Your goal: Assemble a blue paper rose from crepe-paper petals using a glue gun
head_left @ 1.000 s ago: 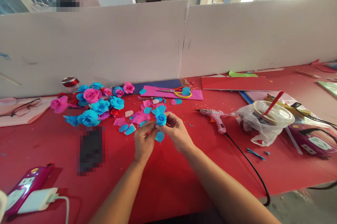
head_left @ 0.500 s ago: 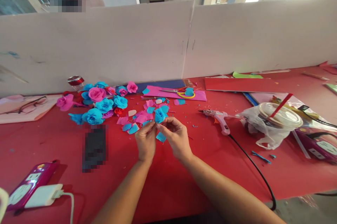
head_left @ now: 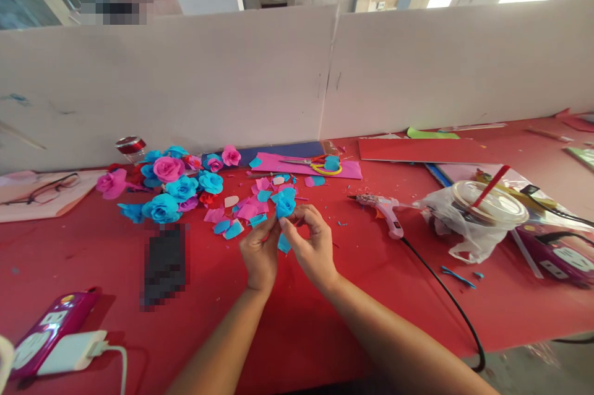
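Observation:
A blue paper flower (head_left: 284,202) is held up between both hands, over the middle of the red table. My left hand (head_left: 260,254) is closed around its base from below. The fingers of my right hand (head_left: 314,245) are bent at the flower's lower right side, thumb pressed near its base. Just beyond the hands lie loose pink and blue paper petals (head_left: 250,206). Part of a blue petal (head_left: 284,243) shows between the wrists. Finished pink and blue paper flowers (head_left: 169,187) are bunched to the left. The flower's stem is hidden by the fingers.
A hot glue gun (head_left: 383,209) with a black cord lies to the right, near a lidded cup (head_left: 489,203) in a plastic bag. Scissors (head_left: 315,164) rest on pink paper at the back. Power strips (head_left: 55,327) and glasses (head_left: 41,189) are on the left. A white partition (head_left: 185,79) stands behind.
The blue flower has turned and tilted a little in the fingers. My right hand's fingers have shifted slightly around its base, opening a gap between thumb and index. The view has moved slightly.

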`<state>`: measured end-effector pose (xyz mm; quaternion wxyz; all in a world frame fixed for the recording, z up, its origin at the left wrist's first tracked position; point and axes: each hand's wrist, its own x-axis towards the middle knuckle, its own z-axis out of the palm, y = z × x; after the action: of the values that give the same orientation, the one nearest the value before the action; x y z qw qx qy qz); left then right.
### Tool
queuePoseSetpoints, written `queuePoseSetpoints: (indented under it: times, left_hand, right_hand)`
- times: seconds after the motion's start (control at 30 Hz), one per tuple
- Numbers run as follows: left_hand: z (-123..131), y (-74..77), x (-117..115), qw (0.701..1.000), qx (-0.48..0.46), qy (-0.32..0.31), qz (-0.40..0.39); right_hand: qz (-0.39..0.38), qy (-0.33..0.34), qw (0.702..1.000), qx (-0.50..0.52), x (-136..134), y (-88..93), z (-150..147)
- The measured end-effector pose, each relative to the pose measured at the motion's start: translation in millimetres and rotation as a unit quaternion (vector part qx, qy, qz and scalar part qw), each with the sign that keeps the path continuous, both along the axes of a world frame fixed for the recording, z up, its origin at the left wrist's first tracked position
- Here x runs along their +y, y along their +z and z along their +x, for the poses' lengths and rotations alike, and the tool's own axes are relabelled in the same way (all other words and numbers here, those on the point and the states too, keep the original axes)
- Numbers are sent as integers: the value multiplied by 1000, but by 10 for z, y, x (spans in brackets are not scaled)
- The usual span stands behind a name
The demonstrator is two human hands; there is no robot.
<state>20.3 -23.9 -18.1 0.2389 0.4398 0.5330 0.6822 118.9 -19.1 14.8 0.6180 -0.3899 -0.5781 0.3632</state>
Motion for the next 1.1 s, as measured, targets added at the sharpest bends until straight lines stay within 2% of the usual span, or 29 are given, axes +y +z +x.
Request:
queuePoseSetpoints:
  times: [0.1,0.27,0.37,0.53,0.67,0.77,0.9,1.0,1.1]
  left_hand:
    - [10,16,20,992,-95,-68,-44]
    - [54,45,50,963,-220,-143,-54]
    - [66,48,61,957,-243,-144,-70]
    - [58,53,76,956,-242,-142,-86]
    - [46,60,92,956,-249,-136,-75]
    - [35,52,108,950,-267,-148,-64]
    - [22,24,123,933,-304,-183,-57]
    - [18,14,119,935,-304,-174,-61]
    - [22,20,106,940,-293,-156,-75]
  right_hand:
    - [-1,22,1000,11,6,-8,18]
    - [-9,39,999,36,46,-73,22]
    - [-27,57,995,75,54,-80,23]
    - [-60,88,975,195,52,3,63]
    - [-69,90,966,231,66,34,79]
    - [-87,95,969,212,81,15,66]
    - [-83,111,982,129,91,-17,46]
    - [-75,94,989,80,92,-35,32]
    - [-93,88,988,82,101,-62,19]
